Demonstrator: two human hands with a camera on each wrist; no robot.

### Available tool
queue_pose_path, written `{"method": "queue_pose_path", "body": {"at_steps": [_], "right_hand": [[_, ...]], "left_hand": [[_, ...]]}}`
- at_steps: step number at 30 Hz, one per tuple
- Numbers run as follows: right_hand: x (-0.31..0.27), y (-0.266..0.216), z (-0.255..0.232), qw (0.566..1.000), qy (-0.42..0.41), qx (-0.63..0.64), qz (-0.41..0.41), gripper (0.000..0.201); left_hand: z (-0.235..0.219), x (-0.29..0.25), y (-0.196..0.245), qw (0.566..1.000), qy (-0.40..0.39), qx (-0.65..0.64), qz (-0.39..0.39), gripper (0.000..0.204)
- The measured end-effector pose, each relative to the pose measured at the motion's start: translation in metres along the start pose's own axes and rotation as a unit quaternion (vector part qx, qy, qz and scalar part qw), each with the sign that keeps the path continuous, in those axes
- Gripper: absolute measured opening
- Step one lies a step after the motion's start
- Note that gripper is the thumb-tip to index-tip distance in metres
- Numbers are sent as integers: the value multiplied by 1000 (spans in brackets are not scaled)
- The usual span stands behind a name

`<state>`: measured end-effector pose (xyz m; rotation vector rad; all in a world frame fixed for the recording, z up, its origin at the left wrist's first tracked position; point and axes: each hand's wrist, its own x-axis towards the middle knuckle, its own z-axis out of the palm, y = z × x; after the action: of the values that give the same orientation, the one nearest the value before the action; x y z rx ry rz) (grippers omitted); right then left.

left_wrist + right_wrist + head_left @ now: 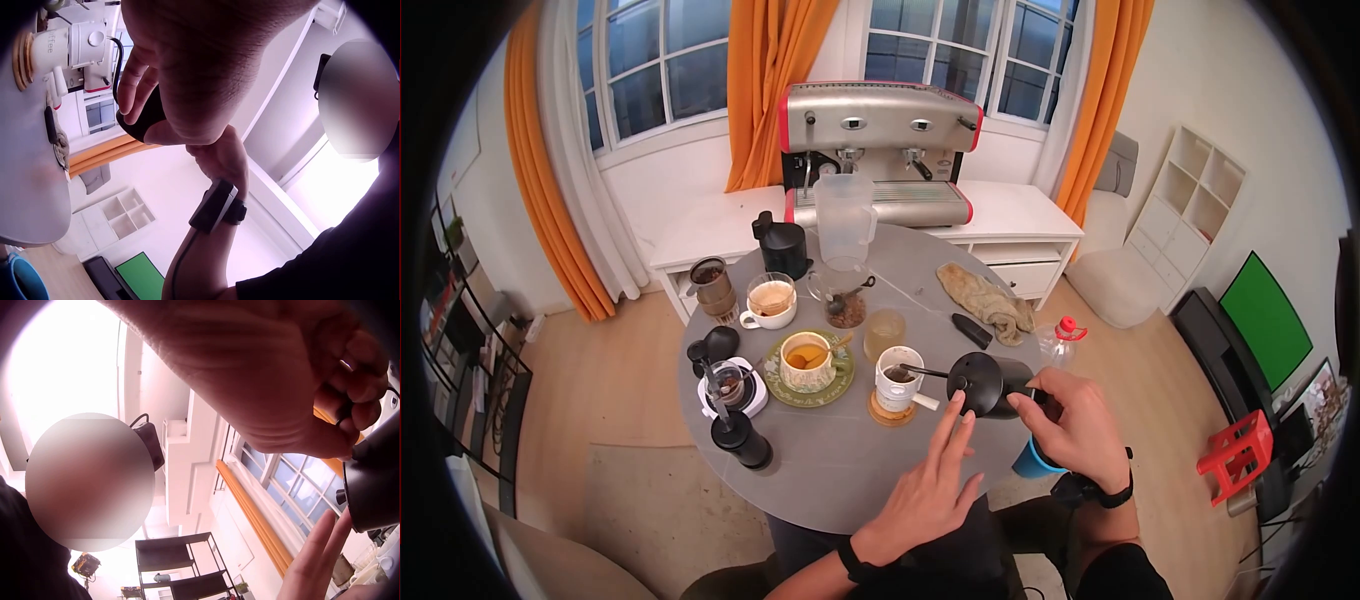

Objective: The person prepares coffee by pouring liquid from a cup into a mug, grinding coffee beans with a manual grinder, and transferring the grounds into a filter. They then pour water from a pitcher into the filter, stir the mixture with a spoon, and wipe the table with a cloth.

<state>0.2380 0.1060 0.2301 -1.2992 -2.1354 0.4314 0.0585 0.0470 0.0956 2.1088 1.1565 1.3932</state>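
Curtains [560,170], orange, hang far left behind your round grey table [830,480], with an espresso machine [880,150] beyond it. Near right sits the black kettle [990,385], matte, its thin spout reaching left over a white cup [897,378]. Your left hand [925,490] lays straight fingers beside it; your right hand [1080,425] curls round its handle.

Black kettle [990,383], white mug [897,378], green patterned saucer [847,375], orange curtains [772,80], grey table [840,470]

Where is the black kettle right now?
In the head view the black kettle sits at the table's right edge, gripped by the right hand, its spout over the white mug.
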Motion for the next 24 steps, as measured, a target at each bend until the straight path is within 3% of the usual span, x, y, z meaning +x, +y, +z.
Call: {"method": "queue_pose_path", "body": {"at_steps": [14, 24], "right_hand": [[-7, 10, 2, 1000, 18, 8, 2, 24], [-16, 35, 8, 991, 0, 101, 87, 25]], "left_hand": [[-4, 1, -2, 999, -34, 13, 11, 95], [-8, 3, -5, 999, -35, -4, 32, 98]]}}
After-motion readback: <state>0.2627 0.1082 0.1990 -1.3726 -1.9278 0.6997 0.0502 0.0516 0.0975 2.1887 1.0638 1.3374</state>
